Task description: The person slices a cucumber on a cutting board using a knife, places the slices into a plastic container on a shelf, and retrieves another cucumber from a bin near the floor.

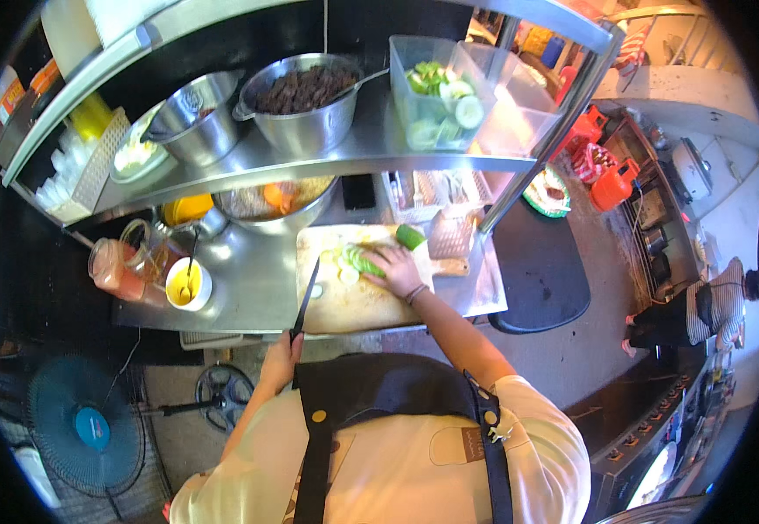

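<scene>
My left hand (279, 360) grips the handle of a kitchen knife (308, 293), its blade pointing away from me over the left edge of a cutting board (359, 311). On the board, my right hand (397, 270) is laid over a fanned row of cucumber slices (361, 260), fingers bent around them; its fingertips are partly hidden. A loose cucumber slice (349, 274) lies just in front of that row, and another small piece is near the blade. Beyond my right hand rests an uncut cucumber piece (410, 237) with dark green skin.
Left of the board stand a white cup of yellow sauce (188, 288) and a jar (112, 268). A large steel bowl (281, 226) sits behind it. Overhead, a metal shelf (366, 159) carries pots and a cucumber tub (438, 98). A pedestal fan (88, 426) is at left; a person (693, 311) stands far right.
</scene>
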